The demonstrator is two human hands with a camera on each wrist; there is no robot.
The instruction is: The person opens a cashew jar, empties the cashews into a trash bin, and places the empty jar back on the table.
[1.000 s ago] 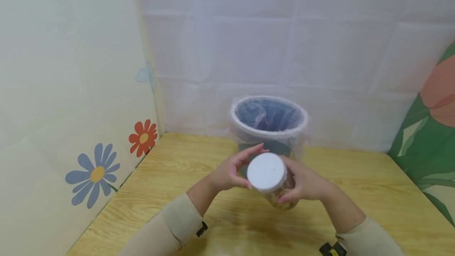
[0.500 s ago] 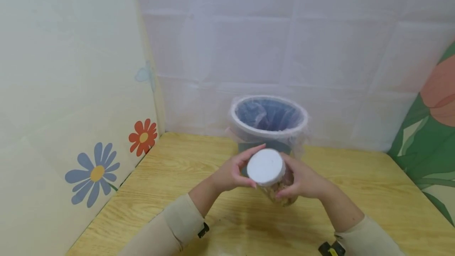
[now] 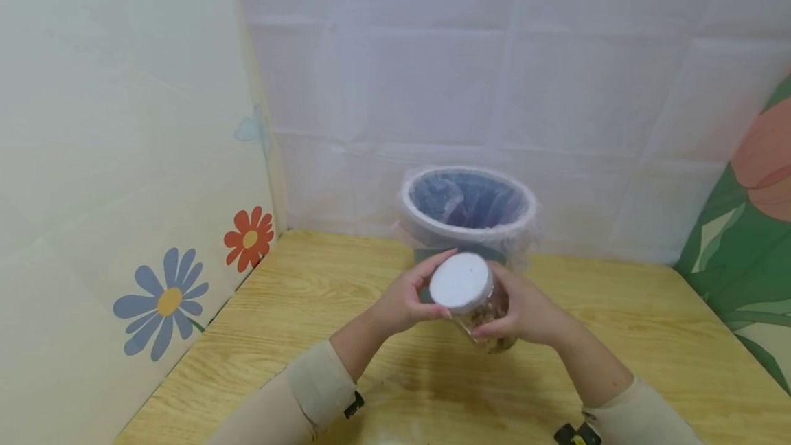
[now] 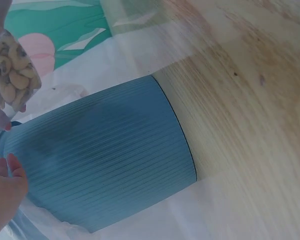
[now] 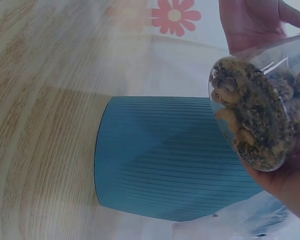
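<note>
A clear jar (image 3: 494, 307) with a white lid (image 3: 460, 282) is held tilted above the table, its lid toward the left. Whole cashews (image 4: 12, 75) fill it, and dark crumbly bits show at the jar's bottom (image 5: 255, 115). My right hand (image 3: 534, 307) grips the jar's body from the right, thumb across the near side. On the other side, my left hand (image 3: 402, 301) curls round the lid, its thumb at the near edge and a finger at the far edge. Some left fingertips are hidden behind the lid.
Directly behind the jar stands a blue-green ribbed bin (image 5: 165, 155) with a white rim (image 3: 528, 215) and a clear plastic liner (image 3: 448, 198). It sits on the wood-grain table (image 3: 334, 266). Flower-printed cloth (image 3: 154, 156) lines the left side; pale cloth hangs behind.
The jar has risen slightly and tilted further, moving a little away from me. My left thumb has come closer in against the lid's edge. The bin has not moved.
</note>
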